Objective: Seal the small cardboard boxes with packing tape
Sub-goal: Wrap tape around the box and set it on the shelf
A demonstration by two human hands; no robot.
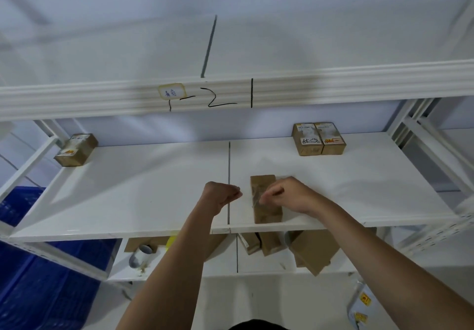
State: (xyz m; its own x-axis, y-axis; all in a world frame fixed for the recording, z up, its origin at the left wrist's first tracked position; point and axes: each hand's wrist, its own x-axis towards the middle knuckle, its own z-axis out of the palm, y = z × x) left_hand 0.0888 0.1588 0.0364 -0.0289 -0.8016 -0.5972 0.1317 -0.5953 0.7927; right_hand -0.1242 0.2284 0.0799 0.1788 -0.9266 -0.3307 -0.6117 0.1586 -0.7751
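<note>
A small brown cardboard box (pixel 266 209) lies lengthwise on the white shelf board (pixel 128 196), near its front edge. A glossy strip of clear tape (pixel 256 195) crosses the box's left side. My right hand (pixel 289 195) rests over the box, its fingertips pinching the tape at the box's left edge. My left hand (pixel 220 195) hovers just left of the box with fingers curled and thumb against forefinger, seemingly pinching the tape's other end; the clear tape between the hands is barely visible.
One taped box (pixel 75 150) stands at the back left, two labelled boxes (pixel 319 138) at the back right. The upper shelf beam (pixel 333 83) hangs overhead. On the lower shelf are a tape roll (pixel 141 254) and loose cardboard boxes (pixel 313 251). Blue crates (pixel 38 278) stand left.
</note>
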